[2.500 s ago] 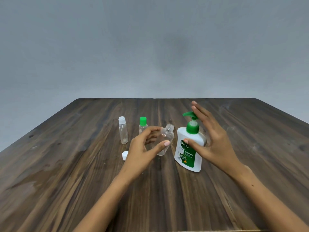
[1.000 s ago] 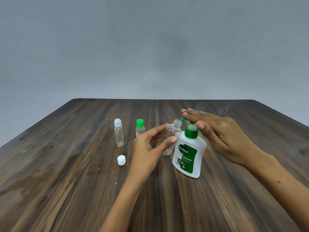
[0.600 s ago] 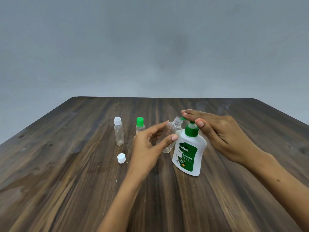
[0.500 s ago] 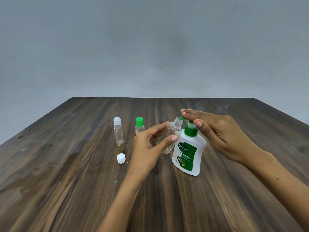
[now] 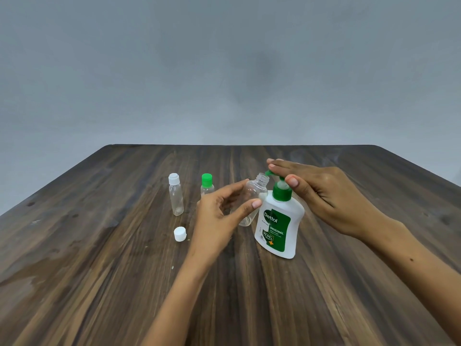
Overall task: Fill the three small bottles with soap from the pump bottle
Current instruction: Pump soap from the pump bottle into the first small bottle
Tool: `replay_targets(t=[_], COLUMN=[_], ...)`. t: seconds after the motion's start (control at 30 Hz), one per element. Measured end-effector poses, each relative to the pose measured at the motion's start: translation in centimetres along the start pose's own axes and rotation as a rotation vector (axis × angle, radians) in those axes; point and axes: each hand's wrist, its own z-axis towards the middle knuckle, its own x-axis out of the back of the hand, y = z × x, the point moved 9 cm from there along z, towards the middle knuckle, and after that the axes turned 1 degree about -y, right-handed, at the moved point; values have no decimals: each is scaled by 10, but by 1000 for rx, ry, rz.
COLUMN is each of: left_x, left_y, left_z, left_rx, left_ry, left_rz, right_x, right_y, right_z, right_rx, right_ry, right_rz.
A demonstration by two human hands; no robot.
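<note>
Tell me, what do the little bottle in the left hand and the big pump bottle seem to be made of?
The little bottle looks like clear, glossy plastic: the fingers and table show through it. The pump bottle seems opaque white plastic with a smooth sheen, a printed green label and a green pump. Glass cannot be ruled out for the small one.

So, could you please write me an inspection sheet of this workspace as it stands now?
Surface: dark wooden table, grain running away from the camera.
Job's things: pump bottle upright, green pump; open small bottle tilted, mouth at the spout; white-capped bottle and green-capped bottle upright behind, both capped.
Clutter: loose white cap lying on the table in front of the capped bottles.
Hands: left hand holds the open small bottle between thumb and fingers; right hand lies flat on the pump head, fingers straight.
Cables: nothing seen.
Surroundings: plain grey wall behind the table.
</note>
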Motion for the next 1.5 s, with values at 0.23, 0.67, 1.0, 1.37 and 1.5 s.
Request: replay_targets(t=[0.23,0.67,1.0,1.37,1.5], left_x=[-1,-1,0,1,1], left_y=[1,2,-1,-5,-4], left_z=[-1,-1,0,0,-1], left_rx=[2,-2,6,20,14], left_ry=[-5,-20,-11,-18,-16], left_rz=[7,41,47,56,62], right_x=[0,3,3,1,4], right_y=[-1,-5,-9,-10,-8], right_z=[1,2,3,2,4], right_rx=[-13,-15,-4,4,4], right_ry=[0,-5,30,34,17], right_rz=[8,1,41,5,-29])
